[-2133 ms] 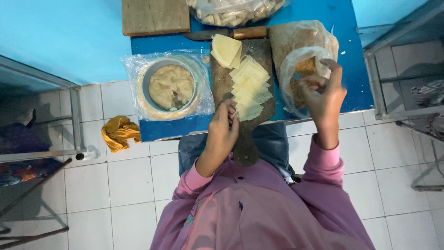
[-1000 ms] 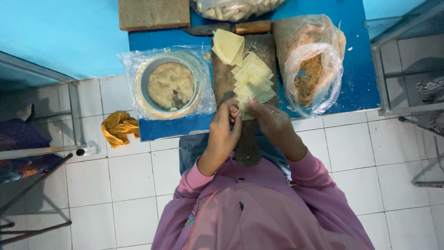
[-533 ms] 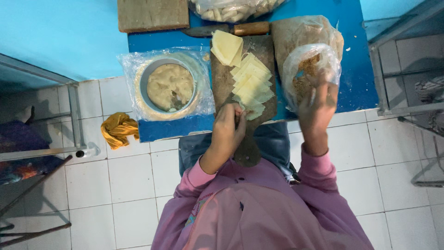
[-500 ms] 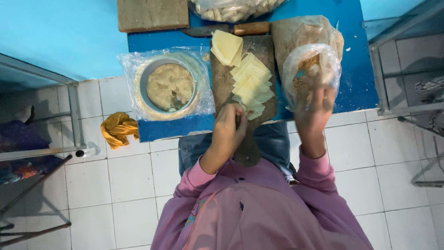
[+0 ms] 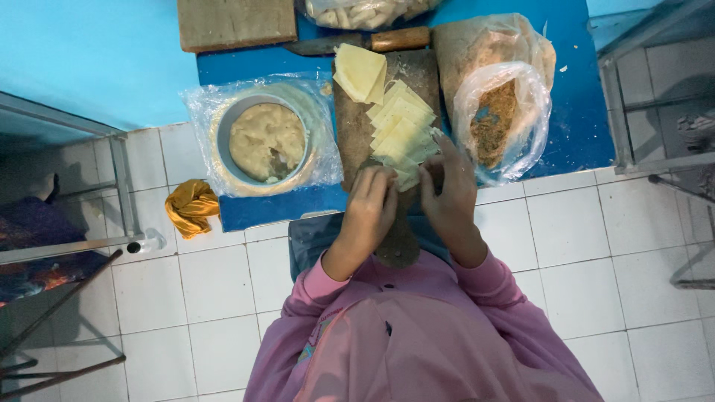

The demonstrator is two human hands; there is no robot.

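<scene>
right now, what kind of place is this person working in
Probably a home or small-shop food-prep spot on a tiled floor. Both hands, left hand and right hand, work pale dough squares on a wooden board, beside a bowl of filling and a bag of brown crumbs.

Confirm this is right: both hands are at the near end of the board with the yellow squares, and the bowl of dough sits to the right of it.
Wrong side. In the head view the bowl of dough sits left of the board; both hands are at its near end by the yellow squares.
</scene>
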